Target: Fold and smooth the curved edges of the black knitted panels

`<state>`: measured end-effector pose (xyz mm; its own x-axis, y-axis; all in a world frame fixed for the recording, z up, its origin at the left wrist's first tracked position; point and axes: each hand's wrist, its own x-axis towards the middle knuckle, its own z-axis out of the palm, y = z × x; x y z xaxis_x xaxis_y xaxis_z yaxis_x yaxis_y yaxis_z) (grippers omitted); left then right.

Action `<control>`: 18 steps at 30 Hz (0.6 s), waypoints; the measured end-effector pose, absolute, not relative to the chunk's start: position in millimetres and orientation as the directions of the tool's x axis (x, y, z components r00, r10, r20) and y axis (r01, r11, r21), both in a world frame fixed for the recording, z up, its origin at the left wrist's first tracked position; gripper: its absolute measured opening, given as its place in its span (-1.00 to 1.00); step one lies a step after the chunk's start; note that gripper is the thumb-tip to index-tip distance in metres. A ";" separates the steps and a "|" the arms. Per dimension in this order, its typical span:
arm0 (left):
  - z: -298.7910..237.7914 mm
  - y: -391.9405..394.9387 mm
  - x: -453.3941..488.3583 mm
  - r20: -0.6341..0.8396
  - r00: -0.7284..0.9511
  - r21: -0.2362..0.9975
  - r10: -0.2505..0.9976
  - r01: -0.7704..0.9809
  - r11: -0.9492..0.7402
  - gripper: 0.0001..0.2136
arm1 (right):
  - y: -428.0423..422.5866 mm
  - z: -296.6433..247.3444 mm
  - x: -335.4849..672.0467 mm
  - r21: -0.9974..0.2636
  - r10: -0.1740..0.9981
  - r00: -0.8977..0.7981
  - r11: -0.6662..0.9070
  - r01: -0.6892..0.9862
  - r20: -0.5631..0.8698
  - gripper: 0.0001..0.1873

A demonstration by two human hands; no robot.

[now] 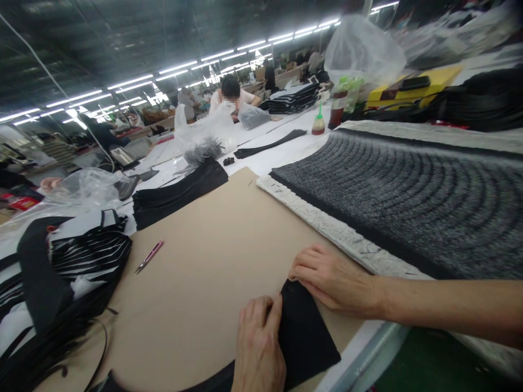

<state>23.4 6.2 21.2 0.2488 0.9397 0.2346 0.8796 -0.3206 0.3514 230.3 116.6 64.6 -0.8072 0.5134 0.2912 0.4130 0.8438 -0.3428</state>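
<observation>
Black fabric piece [307, 328] lies at the near edge of the tan board [204, 272] on the table, its long axis slanting toward the person. Both hands rest on it, flat and gripping nothing: the left hand [258, 348] on its left edge, the right hand [332, 279] on its far corner. Pink snips [149, 256] lie well to the left, and a grey ribbed mat [408, 201] lies just beyond the right hand.
</observation>
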 end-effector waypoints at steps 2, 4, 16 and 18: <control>24.0 10.9 20.9 0.238 0.265 0.363 0.934 0.868 -0.339 -0.48 | 104.5 60.1 231.5 -0.354 0.534 -0.792 0.831 0.428 0.296 -0.74; 27.5 16.3 20.0 0.235 0.278 0.361 0.931 0.865 -0.349 -0.48 | 96.1 54.7 231.0 -0.354 0.541 -0.781 0.829 0.433 0.311 -0.73; 26.4 27.5 28.9 0.229 0.354 0.228 0.907 0.886 -0.404 -0.47 | 85.9 40.2 228.1 -0.317 0.586 -0.722 0.809 0.495 0.367 -0.70; 26.3 28.8 27.8 0.245 0.343 0.242 0.907 0.884 -0.400 -0.47 | 85.5 39.6 227.8 -0.307 0.584 -0.721 0.811 0.498 0.373 -0.69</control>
